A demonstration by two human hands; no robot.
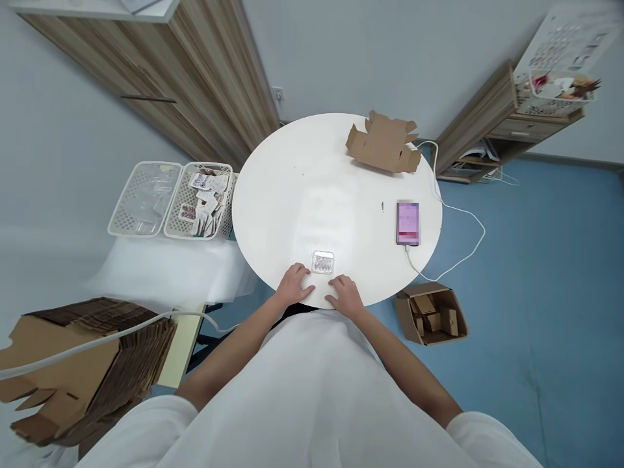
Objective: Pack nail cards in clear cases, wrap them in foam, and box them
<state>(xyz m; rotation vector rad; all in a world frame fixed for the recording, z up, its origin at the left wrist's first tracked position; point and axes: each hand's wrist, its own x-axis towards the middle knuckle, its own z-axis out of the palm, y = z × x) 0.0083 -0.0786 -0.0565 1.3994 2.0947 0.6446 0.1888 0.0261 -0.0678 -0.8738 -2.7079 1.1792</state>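
Observation:
A small clear plastic case (322, 262) with a row of pieces inside lies flat near the front edge of the white oval table (273, 195). The pieces are too small to make out. Just left of the case, my left hand (294, 286) rests on the tabletop, fingers spread and holding nothing. On the other side, my right hand (346, 296) lies slightly below and right of the case, its fingers also apart and nothing in them. Toward the back right of the table sits an unfolded brown cardboard box (385, 144).
A phone (408, 223) on a white cable (475, 242) lies at the table's right. Two white baskets (171, 229) stand at the left, one filled with small packets. Flattened cartons (131, 357) are stacked lower left; a carton of small boxes (407, 318) is on the floor.

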